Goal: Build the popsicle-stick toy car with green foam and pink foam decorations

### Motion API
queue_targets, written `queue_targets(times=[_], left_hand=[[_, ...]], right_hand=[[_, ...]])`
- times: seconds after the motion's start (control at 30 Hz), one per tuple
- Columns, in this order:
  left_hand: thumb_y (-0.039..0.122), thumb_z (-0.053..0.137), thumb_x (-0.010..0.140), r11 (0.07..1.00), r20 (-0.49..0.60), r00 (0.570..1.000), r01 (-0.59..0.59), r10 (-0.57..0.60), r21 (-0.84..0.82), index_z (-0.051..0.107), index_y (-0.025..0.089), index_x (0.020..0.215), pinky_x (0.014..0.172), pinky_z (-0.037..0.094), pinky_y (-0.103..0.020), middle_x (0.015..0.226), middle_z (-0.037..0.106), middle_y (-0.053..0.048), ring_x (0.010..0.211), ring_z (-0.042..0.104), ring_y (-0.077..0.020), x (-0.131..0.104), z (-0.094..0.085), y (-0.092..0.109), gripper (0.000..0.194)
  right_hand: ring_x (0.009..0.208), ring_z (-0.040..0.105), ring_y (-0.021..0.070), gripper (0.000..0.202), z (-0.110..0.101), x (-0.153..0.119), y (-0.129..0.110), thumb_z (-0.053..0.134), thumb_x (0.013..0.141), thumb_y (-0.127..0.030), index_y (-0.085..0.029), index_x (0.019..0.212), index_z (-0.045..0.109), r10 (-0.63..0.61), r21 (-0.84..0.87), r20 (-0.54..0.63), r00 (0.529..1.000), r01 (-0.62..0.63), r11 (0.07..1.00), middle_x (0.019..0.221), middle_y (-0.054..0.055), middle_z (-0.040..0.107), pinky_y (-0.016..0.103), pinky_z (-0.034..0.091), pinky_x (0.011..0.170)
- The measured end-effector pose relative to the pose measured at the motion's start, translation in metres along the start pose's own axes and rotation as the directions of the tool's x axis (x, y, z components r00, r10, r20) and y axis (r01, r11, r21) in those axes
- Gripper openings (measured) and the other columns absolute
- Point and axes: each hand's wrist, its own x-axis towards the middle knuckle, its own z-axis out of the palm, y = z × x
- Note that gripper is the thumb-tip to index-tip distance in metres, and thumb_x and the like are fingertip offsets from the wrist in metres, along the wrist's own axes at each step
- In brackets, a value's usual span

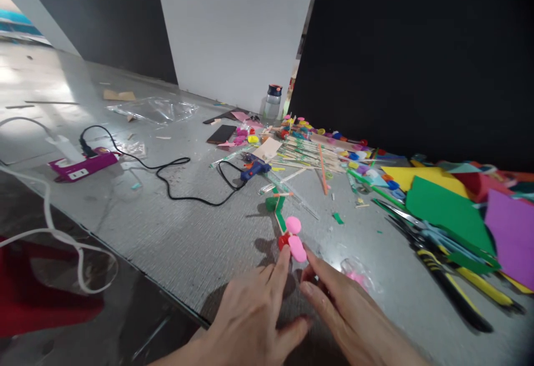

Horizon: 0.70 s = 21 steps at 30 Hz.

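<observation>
A small craft piece stands on the grey table in front of both hands. It has a green strip point(279, 217), a green cap point(271, 204) at its far end, and a red cap point(283, 240) and pink rounded pieces point(297, 248) at its near end. The index fingertip of my left hand point(255, 305) touches the red cap, the thumb spread away from it. Beside the pink pieces is my right hand point(340, 299), its index finger stretched to their edge and the thumb apart. Neither hand grips anything; whether the right fingertip makes contact is unclear.
A blue glue gun point(254, 170) lies beyond, its black cord point(200, 203) running left to a purple power strip point(85, 168). Pliers point(453, 288), scissors point(411, 218) and coloured sheets point(446, 210) lie right. Wooden sticks point(315, 154) and a bottle point(272, 102) are farther back.
</observation>
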Motion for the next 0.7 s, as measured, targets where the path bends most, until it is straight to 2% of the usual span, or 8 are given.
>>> queue_targets(times=[0.17,0.37,0.53,0.7], left_hand=[[0.036,0.062,0.087,0.999,-0.033,0.999,-0.015,0.016,0.036,0.022,0.01,0.154,0.067,0.052,-0.036,0.089,0.07,-0.007,0.075,0.066,-0.0223,-0.0009,0.0046,-0.0018,0.083],[0.04,0.063,0.087,0.998,-0.069,0.998,0.002,0.003,0.067,0.024,0.013,0.154,0.064,0.051,-0.033,0.084,0.068,-0.004,0.069,0.065,-0.0196,-0.0002,-0.0007,-0.0032,0.082],[0.039,0.064,0.087,0.999,-0.082,0.997,-0.005,0.009,0.053,0.022,0.011,0.154,0.062,0.05,-0.032,0.081,0.067,-0.002,0.066,0.064,-0.0192,0.0013,-0.0003,-0.0041,0.084],[0.034,0.066,0.084,0.998,-0.072,0.996,-0.045,0.048,0.041,0.023,0.011,0.152,0.062,0.05,-0.032,0.079,0.066,-0.002,0.067,0.064,-0.0195,0.0032,0.0027,-0.007,0.083]], right_hand=[[0.087,0.064,0.0237,0.036,0.001,-0.0002,0.0027,0.047,0.102,-0.035,-0.03,0.137,0.053,-0.021,-0.056,0.0,1.0,0.021,0.998,0.102,0.004,0.067,0.039,0.05,0.077],[0.086,0.063,0.026,0.044,-0.0039,-0.0029,0.0043,0.043,0.102,-0.044,-0.023,0.141,0.05,0.051,-0.098,-0.056,0.997,-0.056,0.994,0.104,0.008,0.068,0.042,0.05,0.08],[0.082,0.063,0.0217,0.04,-0.0036,0.0006,0.0,0.048,0.102,-0.037,-0.033,0.142,0.049,0.001,-0.062,-0.026,1.0,-0.003,0.998,0.1,0.001,0.069,0.035,0.049,0.076],[0.082,0.064,0.023,0.04,-0.0046,0.0045,-0.0033,0.049,0.1,-0.036,-0.03,0.14,0.052,-0.029,-0.062,-0.014,0.999,0.028,0.998,0.102,0.004,0.07,0.037,0.052,0.078]])
